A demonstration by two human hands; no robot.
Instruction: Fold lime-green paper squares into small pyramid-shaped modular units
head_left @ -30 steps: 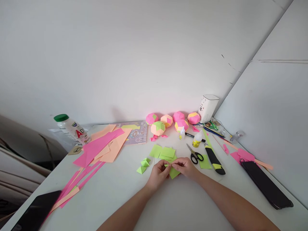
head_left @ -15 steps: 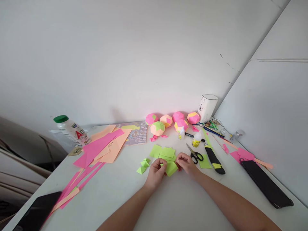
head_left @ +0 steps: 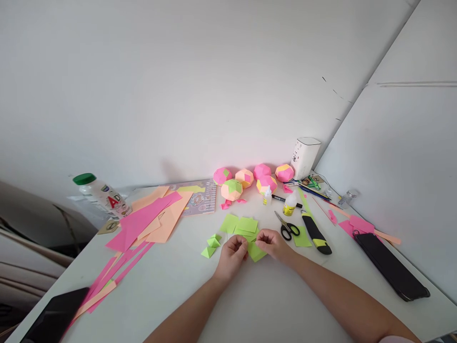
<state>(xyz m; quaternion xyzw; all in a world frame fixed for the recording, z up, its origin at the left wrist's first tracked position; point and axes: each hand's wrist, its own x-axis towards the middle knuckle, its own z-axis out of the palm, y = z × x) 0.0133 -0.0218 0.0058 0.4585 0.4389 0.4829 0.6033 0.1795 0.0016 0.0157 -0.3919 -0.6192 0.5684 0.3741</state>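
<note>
The left hand (head_left: 232, 255) and right hand (head_left: 273, 243) each pinch an edge of a green paper square (head_left: 256, 251), held between them and only part-folded, by my judgement. Folded green pieces (head_left: 212, 243) lie just left of the left hand. Flat green squares (head_left: 243, 225) lie unfolded just beyond both hands.

Only one marking was legible: large red letters "AD" on the label of the green-capped bottle (head_left: 103, 199) at the left rear of the bench (head_left: 257, 305). Print on the glue bottle (head_left: 289, 206), white box (head_left: 304, 157) and purple card (head_left: 200, 200) was too small to read.
</note>
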